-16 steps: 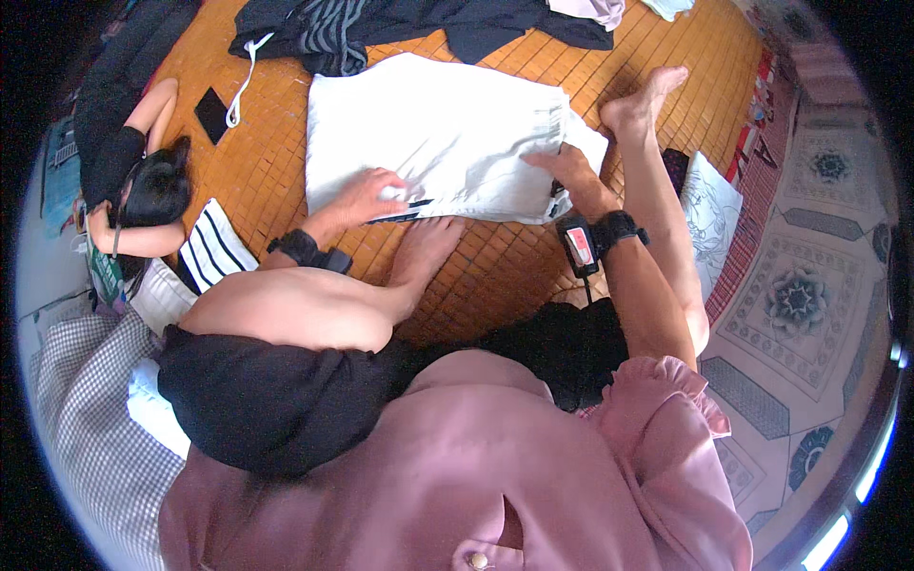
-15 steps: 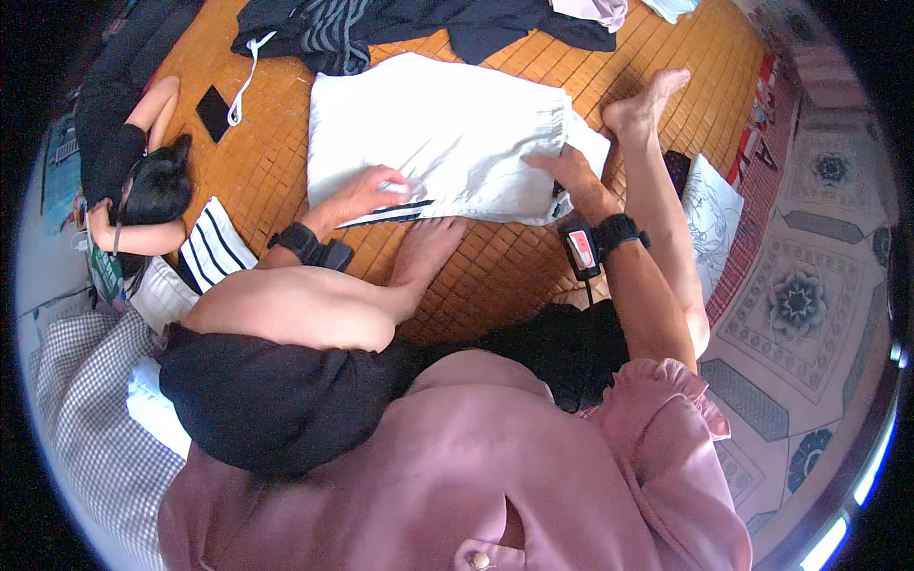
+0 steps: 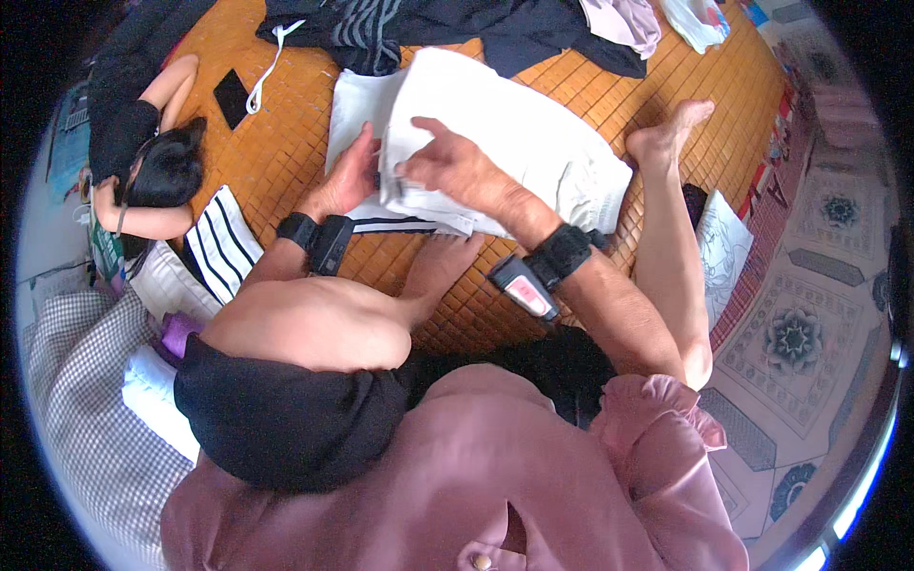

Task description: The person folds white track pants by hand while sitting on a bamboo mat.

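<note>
A white garment (image 3: 505, 124) with a gathered waistband at its right end and a dark side stripe lies in front of me on the woven mat. Its upper layer is doubled over, with a thick raised edge on the left; a flat white part shows beneath. My left hand (image 3: 350, 178) is beside that edge, its fingers stretched upward and slightly blurred. Over the garment's left part reaches my right hand (image 3: 457, 171), fingers spread and turned left towards the left hand. Some fingertips near the edge are blurred, so contact there is unclear. Both wrists wear black straps with small devices.
Dark clothes (image 3: 428, 24) lie along the far side. A black phone (image 3: 230, 99) and a white strap (image 3: 269, 71) rest at the far left. Another person (image 3: 157, 157) lies at the left, near a striped cloth (image 3: 222, 243). My bare feet flank the garment.
My right hand has moved left from the waistband end across the garment. The garment's left part has been raised and doubled over. My left hand has shifted slightly left, off the cloth's surface.
</note>
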The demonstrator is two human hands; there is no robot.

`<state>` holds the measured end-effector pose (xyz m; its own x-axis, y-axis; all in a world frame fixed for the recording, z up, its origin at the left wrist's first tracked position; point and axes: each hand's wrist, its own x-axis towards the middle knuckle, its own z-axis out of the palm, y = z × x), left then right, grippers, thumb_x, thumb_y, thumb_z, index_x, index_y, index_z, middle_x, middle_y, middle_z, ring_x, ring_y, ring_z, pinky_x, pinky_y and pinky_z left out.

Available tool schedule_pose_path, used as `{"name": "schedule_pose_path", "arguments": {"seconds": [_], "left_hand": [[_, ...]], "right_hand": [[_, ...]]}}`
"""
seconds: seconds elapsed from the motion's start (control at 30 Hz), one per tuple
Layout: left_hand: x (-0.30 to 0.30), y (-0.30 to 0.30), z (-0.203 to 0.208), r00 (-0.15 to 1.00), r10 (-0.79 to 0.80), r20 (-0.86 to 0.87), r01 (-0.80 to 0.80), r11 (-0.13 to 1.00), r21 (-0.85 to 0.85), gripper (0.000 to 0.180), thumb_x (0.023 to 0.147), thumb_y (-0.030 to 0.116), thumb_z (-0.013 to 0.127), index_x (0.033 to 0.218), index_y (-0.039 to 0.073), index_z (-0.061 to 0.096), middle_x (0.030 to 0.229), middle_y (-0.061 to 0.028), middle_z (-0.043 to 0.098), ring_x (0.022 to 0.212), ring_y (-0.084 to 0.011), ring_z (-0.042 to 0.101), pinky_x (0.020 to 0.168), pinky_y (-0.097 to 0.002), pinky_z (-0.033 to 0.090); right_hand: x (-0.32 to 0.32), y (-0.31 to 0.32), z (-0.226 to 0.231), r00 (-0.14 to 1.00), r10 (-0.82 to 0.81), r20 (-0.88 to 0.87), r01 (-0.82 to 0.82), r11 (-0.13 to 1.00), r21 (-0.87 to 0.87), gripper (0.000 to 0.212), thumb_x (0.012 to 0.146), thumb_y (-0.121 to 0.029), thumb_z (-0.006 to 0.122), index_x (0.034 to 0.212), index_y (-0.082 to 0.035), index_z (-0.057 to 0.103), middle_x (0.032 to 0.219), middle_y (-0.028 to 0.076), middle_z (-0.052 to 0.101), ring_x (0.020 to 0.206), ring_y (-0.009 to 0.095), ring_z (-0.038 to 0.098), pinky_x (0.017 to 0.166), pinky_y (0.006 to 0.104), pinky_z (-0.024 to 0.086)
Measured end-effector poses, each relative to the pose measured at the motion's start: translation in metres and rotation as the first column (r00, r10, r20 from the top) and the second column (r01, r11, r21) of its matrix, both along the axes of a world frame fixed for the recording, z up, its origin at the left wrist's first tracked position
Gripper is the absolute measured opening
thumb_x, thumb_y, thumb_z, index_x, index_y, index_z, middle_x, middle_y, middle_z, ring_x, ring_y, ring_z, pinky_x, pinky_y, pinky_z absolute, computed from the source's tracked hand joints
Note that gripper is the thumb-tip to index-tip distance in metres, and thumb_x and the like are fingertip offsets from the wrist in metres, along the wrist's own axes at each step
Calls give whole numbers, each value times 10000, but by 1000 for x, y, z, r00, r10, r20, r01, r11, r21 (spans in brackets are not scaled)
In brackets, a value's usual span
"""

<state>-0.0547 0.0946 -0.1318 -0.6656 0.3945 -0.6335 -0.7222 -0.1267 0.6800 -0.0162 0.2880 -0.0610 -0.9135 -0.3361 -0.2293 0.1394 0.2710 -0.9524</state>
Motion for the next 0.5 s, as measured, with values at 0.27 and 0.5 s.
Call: {"name": "schedule_pose_path", "arguments": {"seconds": [0.27,0.5], "left_hand": [[-7,-13,-36,987,-148,-63,140,983,-115,498,866,426,472,1169,31,457,1025,-69,583,914,-168,553,784,-334,446],[1,-15,-12,954,23,-300,-87,976,-200,294,793,176,549,1017,-15,530,904,-82,588,802,-144,554,705,-266,443]], "right_hand": [[31,90,-66,954,-7,299,17,999,-29,373,816,-245,571,1103,-16,509,827,61,597,739,119,566,629,257,468],[44,141,-108,805,-430,408,468,884,10,267,803,-152,550,1002,27,536,723,60,590,614,121,555,534,221,439]]}}
